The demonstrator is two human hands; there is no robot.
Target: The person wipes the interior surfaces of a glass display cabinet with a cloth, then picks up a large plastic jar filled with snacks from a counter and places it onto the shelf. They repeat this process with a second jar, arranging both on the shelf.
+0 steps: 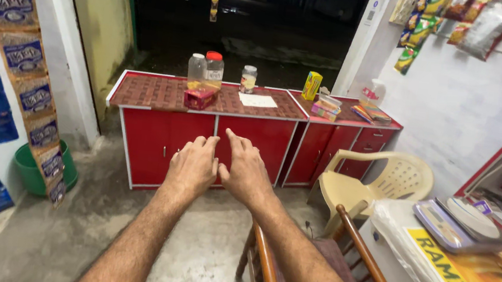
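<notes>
Here: left hand (192,167) open, empty | right hand (245,172) open, empty | wooden chair (338,264) partly cut off below

wooden chair (286,271) cut by btm edge | green tub (30,169) half hidden (behind packet strip (27,59))

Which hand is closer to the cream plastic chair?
The right hand. It is held out in the air, empty, to the left of the cream plastic chair. The left hand is right beside it, on the side farther from the chair.
</notes>
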